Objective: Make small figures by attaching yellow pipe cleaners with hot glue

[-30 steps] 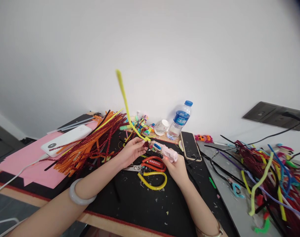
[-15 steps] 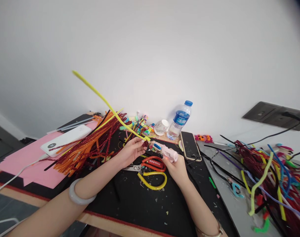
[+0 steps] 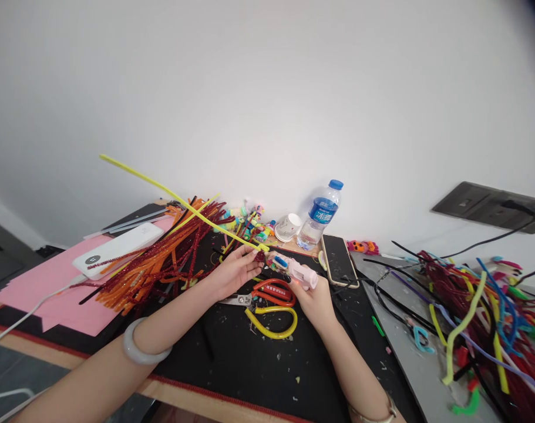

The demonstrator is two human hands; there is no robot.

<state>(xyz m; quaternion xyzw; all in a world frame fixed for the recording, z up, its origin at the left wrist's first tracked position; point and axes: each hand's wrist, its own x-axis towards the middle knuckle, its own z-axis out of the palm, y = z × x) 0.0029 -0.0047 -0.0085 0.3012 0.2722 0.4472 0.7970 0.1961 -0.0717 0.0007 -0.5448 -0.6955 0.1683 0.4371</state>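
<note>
A long yellow pipe cleaner (image 3: 188, 205) slants up leftward from near a pink glue gun (image 3: 304, 274).

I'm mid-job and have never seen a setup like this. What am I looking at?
There is no machine here: you see a person's two bare hands. Every picture comes from one camera worn on their head, looking forward and down. The left hand pinches a yellow fuzzy stem near its end. The right hand grips what looks like a pink glue gun, its tip near the left hand. Below them, scissors with red and yellow handles lie on a black mat. A bundle of orange and dark red stems lies to the left; a phone, bottle and paper cup are beyond the right hand.
</note>
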